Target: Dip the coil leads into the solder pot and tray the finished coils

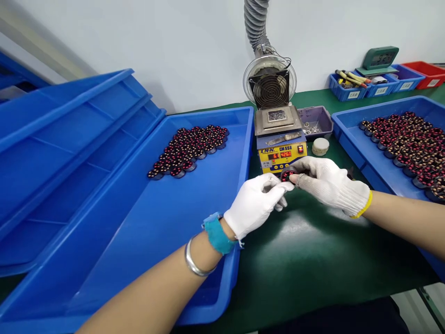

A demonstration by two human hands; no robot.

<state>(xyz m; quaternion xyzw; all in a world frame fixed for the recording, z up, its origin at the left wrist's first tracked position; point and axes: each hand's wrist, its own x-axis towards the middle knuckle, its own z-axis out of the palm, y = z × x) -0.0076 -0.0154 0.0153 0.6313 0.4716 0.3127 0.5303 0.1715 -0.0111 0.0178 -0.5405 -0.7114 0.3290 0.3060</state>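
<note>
A small round black coil part [288, 175] with red windings is held up just in front of the yellow-fronted solder pot [282, 155]. My right hand [321, 181], in a white knit glove with a yellow cuff, grips it between thumb and fingers; the thumb tip shows bare. From the left, my gloved left hand [259, 202] meets its lower edge with closed thumb and fingertips. Those fingers partly cover the part. On the pot's top is a small square opening with silvery metal [277, 115], and a flat tool [283, 138] lies on the ledge before it.
Similar coil parts fill much of the right blue tray [361, 160] and sit grouped at the back of the left blue tray [146, 222]. An extraction fan [273, 90] with a hose stands behind the pot. Nearby are a purple bin [321, 121] and a round whitish pad [320, 147].
</note>
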